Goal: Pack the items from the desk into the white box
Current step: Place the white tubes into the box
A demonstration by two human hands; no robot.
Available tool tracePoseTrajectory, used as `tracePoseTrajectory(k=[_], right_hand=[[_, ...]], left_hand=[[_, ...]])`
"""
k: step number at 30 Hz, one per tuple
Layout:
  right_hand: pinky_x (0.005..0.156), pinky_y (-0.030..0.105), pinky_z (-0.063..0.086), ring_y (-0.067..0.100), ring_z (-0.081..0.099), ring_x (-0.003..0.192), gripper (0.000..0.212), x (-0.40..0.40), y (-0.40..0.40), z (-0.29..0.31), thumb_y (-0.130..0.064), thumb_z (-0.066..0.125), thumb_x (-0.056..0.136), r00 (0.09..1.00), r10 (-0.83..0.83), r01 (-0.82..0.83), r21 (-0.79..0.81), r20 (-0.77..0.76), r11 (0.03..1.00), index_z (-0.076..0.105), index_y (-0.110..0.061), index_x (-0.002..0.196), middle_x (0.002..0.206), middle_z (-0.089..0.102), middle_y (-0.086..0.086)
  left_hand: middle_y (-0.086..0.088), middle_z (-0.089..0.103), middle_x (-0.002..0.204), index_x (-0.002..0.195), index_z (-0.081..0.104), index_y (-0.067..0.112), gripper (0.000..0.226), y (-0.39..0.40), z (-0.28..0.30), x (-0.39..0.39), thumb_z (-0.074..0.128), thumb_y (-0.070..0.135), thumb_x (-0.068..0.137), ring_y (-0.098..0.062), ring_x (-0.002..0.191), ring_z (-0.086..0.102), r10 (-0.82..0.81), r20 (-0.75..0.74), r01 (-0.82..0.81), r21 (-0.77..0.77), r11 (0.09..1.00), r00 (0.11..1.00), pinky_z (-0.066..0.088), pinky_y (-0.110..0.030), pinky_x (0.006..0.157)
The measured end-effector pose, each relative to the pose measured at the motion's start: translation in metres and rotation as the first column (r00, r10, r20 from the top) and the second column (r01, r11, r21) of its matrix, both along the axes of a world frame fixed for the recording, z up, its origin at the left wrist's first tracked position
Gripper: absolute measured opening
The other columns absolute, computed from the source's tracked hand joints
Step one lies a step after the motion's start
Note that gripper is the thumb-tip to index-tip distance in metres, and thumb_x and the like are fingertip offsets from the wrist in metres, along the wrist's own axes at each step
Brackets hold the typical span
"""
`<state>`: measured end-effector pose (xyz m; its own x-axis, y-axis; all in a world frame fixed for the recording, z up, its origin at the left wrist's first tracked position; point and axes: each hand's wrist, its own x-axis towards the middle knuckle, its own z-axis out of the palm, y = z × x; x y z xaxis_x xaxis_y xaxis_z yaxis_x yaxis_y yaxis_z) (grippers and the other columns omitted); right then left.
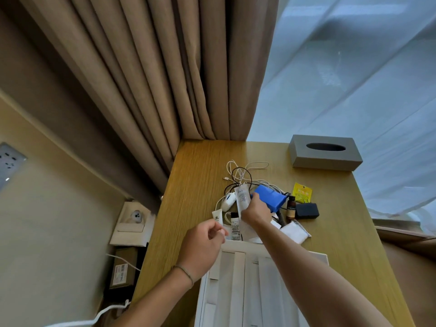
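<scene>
Nearest the lens, at lower centre of the frame: white box, open, flaps and paper inserts showing inside, sitting on the near part of the wooden desk.

Over the box's upper left corner: left hand, fingers loosely curled inward, nothing visibly held, thin band around the wrist.

Just above the box's far edge, centre of frame: right hand, fingers closed around the lower part of a white tube held upright; fingertips also touching the blue pack right of it.

Scattered around that hand, in the middle of the frame:
- tangled white and black cables, above the tube
- white charger, left of the tube
- small white tube, lower left, lying near a black-capped tube with printed label
- brown bottle, upright, right of the blue pack
- black adapter, just beside the bottle
- yellow sachet, above the adapter
- white pouch, below the bottle, close to the box's upper right corner

Upper right of the desk: grey tissue box, well apart from the clutter.

Upper left and centre: tan curtain. Upper right: sheer curtain. Far left edge: wall socket panel.
</scene>
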<state>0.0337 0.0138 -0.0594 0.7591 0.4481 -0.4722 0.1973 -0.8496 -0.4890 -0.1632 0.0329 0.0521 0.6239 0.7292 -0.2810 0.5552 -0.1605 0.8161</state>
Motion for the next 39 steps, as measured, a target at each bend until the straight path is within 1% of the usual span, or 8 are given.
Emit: tracePoseTrajectory(k=[8,12,16,19,24,31,34,39], right_hand=[[0.085,0.047,0.052,0.034,0.061,0.092,0.035,0.031,-0.038,0.045,0.000,0.071,0.083,0.778,-0.155,0.375,0.252,-0.609,0.892,0.067,-0.012,0.116,0.095,0.063,0.010],[0.076,0.048,0.051,0.037,0.063,0.103,0.047,0.032,-0.072,0.072,0.004,0.066,0.082,0.660,-0.192,0.550,0.293,-0.726,0.782,0.059,-0.009,0.127,0.114,0.065,0.018],[0.082,0.047,0.053,0.035,0.065,0.103,0.043,0.018,-0.101,0.090,-0.011,0.063,0.090,0.653,-0.177,0.599,0.359,-0.736,0.716,0.055,-0.012,0.132,0.119,0.064,0.018],[0.074,0.044,0.054,0.031,0.068,0.093,0.026,0.006,-0.121,0.099,-0.027,0.064,0.095,0.656,-0.205,0.627,0.374,-0.726,0.684,0.065,-0.014,0.118,0.108,0.070,0.014],[0.071,0.038,0.059,0.029,0.075,0.093,0.025,-0.007,-0.149,0.102,-0.027,0.068,0.094,0.683,-0.203,0.622,0.413,-0.701,0.665,0.073,-0.017,0.116,0.106,0.078,0.009],[0.081,0.039,0.061,0.024,0.074,0.097,0.024,-0.031,-0.181,0.096,-0.010,0.070,0.090,0.786,-0.214,0.537,0.469,-0.580,0.702,0.075,-0.023,0.110,0.104,0.078,0.003],[0.076,0.034,0.060,0.020,0.075,0.092,0.019,-0.043,-0.196,0.093,-0.013,0.070,0.091,0.815,-0.254,0.521,0.468,-0.521,0.713,0.079,-0.029,0.097,0.100,0.078,0.001],[0.067,0.036,0.058,0.022,0.073,0.074,0.017,-0.062,-0.218,0.087,-0.026,0.067,0.096,0.883,-0.281,0.437,0.442,-0.375,0.784,0.079,-0.028,0.084,0.084,0.076,0.008]], left_hand=[[0.000,0.072,0.078,0.082,0.070,0.025,0.019,0.026,-0.018,0.030,0.058,0.019,0.095,-0.021,0.077,0.069,-0.078,-0.035,0.078,-0.011,0.997,0.996,0.061,-0.043,0.072],[0.004,0.070,0.083,0.084,0.067,0.028,0.016,0.034,-0.036,0.064,0.058,0.020,0.094,-0.014,0.077,0.065,-0.181,-0.128,0.186,0.024,0.982,0.975,0.050,-0.025,0.059],[0.003,0.069,0.102,0.101,0.066,0.028,0.017,0.036,-0.058,0.099,0.061,0.015,0.091,-0.013,0.091,0.064,-0.371,-0.285,0.413,0.104,0.905,0.884,0.056,-0.028,0.077],[-0.001,0.061,0.123,0.122,0.059,0.030,0.043,0.034,-0.072,0.120,0.068,0.014,0.084,-0.018,0.104,0.058,-0.542,-0.455,0.677,0.213,0.704,0.707,0.052,-0.032,0.082],[-0.004,0.045,0.139,0.136,0.046,0.028,0.069,0.035,-0.091,0.138,0.079,0.028,0.075,-0.024,0.124,0.046,-0.661,-0.689,0.955,0.230,0.190,0.297,0.048,-0.035,0.090],[-0.010,0.056,0.126,0.128,0.050,0.020,0.053,0.031,-0.101,0.139,0.072,0.025,0.079,-0.026,0.114,0.052,-0.640,-0.731,0.891,0.426,-0.155,0.238,0.045,-0.038,0.090],[-0.006,0.063,0.105,0.112,0.056,0.018,0.030,0.031,-0.098,0.142,0.066,0.017,0.083,-0.023,0.096,0.055,-0.632,-0.709,0.841,0.516,-0.163,0.312,0.043,-0.037,0.090],[-0.003,0.067,0.092,0.106,0.056,0.019,0.018,0.034,-0.084,0.142,0.065,0.022,0.091,-0.019,0.078,0.058,-0.689,-0.499,0.806,0.552,0.214,0.525,0.042,-0.029,0.068]])
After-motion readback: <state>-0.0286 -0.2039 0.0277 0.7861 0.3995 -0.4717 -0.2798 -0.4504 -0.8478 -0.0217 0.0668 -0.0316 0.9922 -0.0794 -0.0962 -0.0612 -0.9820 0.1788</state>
